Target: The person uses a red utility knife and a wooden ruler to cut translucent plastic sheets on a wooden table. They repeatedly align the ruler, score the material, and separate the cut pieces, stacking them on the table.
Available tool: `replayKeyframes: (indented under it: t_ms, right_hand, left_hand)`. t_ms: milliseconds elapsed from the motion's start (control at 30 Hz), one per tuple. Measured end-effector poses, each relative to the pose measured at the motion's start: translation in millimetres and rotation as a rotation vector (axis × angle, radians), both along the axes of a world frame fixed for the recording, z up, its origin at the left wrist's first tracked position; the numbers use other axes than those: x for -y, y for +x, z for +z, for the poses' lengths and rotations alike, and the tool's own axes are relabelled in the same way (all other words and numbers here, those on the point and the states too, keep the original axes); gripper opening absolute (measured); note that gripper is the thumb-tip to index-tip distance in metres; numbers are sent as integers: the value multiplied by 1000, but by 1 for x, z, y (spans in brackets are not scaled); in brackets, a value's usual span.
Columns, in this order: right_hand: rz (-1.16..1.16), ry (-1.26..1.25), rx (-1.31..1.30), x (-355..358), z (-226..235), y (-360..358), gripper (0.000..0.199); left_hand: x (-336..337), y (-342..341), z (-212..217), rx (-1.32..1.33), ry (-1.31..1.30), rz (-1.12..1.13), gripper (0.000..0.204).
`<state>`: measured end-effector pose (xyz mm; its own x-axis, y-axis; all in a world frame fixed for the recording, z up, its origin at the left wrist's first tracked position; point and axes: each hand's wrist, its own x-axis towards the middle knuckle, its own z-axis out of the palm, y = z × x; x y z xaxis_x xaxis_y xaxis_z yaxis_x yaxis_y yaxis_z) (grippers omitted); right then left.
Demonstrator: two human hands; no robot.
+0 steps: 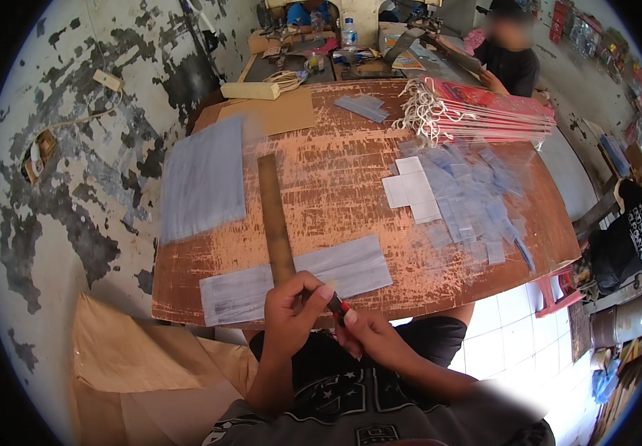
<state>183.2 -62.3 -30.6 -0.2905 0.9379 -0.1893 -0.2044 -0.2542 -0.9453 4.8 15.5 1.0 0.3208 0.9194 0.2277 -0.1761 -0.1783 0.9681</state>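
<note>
Both my hands meet at the table's near edge around a small red-and-black utility knife (pixel 341 305). My right hand (pixel 369 333) is closed on its handle. My left hand (pixel 291 312) is curled, thumb and fingers closed at the knife's upper end; the blade itself is hard to make out. A long brown straightedge (pixel 275 215) runs away from my left hand, its near end by the fingers. It lies across a strip of cloudy, translucent plastic sheet (pixel 343 264). Farther left lies a larger sheet of the same bluish-grey plastic (pixel 205 178).
Small cut plastic pieces (pixel 469 193) pile at the right, beside a white cross-shaped card (pixel 412 189). Behind them are stacked red bags with white cords (pixel 484 111). Brown cardboard (pixel 284 115) and a pale block (pixel 250 91) lie at the back left. A person (pixel 510 56) sits at the far right.
</note>
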Motion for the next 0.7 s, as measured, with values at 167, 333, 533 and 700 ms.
replayKeyframes:
  t_ms: [167,333,533,700]
  right_hand:
    - [-10,-31,-6,-2,0,-1,66]
    - [-34,-41,36,-2,1,-2,64]
    - [-85,-17,-4,-4,8,-1,53]
    - [-45,-3,-35,-5,14,-2,43]
  left_hand:
    - [1,2,10,5,42,-35,15]
    - [3,1,5,16,42,-26,15]
    - [3,4,-2,-8,45,-15,15]
    - [3,7,5,15,33,38,17]
